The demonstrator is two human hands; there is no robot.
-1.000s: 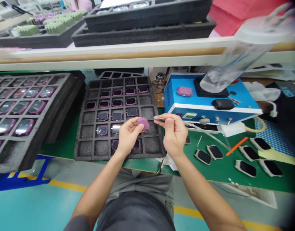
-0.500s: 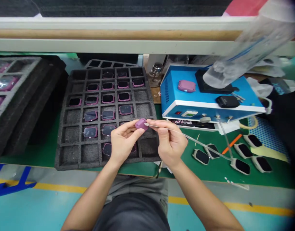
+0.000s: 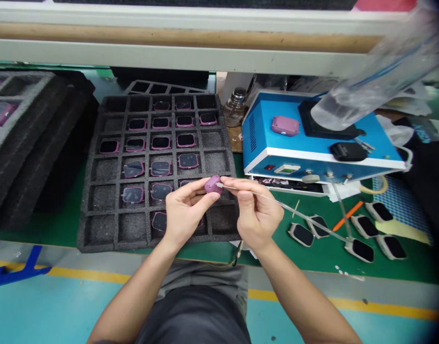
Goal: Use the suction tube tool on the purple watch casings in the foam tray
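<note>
Between the thumb and fingers of my left hand [image 3: 186, 208] is a purple watch case [image 3: 213, 185], tilted with its side turned toward my right hand. My right hand [image 3: 258, 212] is closed around the end of a clear thin tube [image 3: 294, 210], whose pale tip meets the side of the case. The tube runs right across the bench, then up to the front of a blue machine [image 3: 264, 138]. Both hands are above the right part of a dark foam tray [image 3: 104, 170] holding several purple watches [image 3: 160, 168]. Some tray compartments are hidden behind my left hand.
Several pale-framed watches [image 3: 363, 224] lie on the green bench at right, near an orange stick [image 3: 347, 216]. Another purple case [image 3: 285, 125] and a black part [image 3: 347, 151] rest on the machine. Stacked foam trays [image 3: 36, 138] stand at left. A glass bottle [image 3: 235, 107] is behind.
The camera view has shifted slightly. Both hands keep nearly the same pose, with the tube tip still at the side of the watch case.
</note>
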